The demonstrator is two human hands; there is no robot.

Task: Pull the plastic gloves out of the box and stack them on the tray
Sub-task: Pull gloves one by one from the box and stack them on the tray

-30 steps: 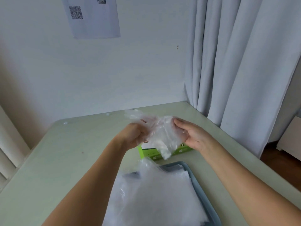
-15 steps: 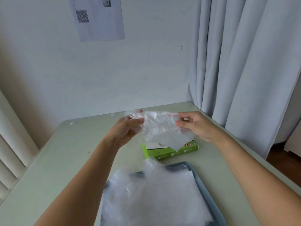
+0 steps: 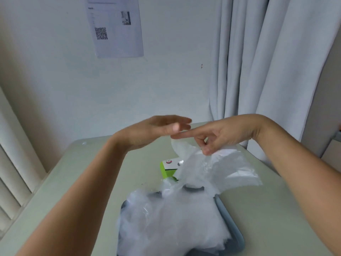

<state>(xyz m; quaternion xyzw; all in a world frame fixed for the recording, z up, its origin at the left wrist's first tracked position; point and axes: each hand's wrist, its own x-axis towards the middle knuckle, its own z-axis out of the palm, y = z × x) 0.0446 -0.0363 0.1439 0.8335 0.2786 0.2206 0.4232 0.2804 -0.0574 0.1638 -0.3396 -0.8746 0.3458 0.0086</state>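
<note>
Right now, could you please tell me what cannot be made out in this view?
Head view:
box: right part and opening hidden behind the glove pinched by the right hand.
tray: floor covered by the pile of gloves; near end partly cut off by the bottom edge.
left hand: fingers motion-blurred.
wall sheet: print too small to read.

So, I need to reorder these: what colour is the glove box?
The box is bright green with a white top; head view.
</note>
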